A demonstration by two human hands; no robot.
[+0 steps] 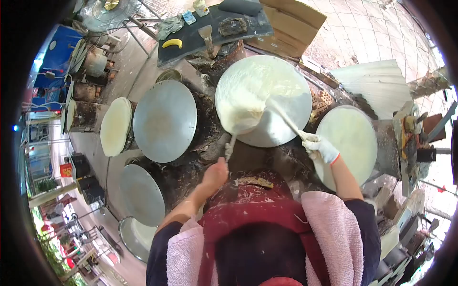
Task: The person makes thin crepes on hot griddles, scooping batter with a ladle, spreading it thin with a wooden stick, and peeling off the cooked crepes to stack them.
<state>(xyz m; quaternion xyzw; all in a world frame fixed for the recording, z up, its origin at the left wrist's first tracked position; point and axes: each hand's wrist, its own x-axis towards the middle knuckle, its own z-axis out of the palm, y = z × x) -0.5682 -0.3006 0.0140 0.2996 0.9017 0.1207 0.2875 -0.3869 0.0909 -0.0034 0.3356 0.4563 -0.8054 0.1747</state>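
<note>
My left hand (217, 172) is bare and closed round the handle of a ladle (244, 123), whose bowl rests over the near left part of a large round griddle (298, 112). In my gloved right hand (320, 147) is a long pale stick (285, 116), its far end reaching the batter beside the ladle. Pale wet batter (257, 71) covers most of the griddle's far and left surface, while bare metal shows at the near right.
Bare round griddles (165, 121) stand to the left. Right of the large one is a batter-covered griddle (347, 143). A dark board (191, 50) at the back holds a banana (172, 43) and a scraper (207, 40). A fan (109, 14) stands back left.
</note>
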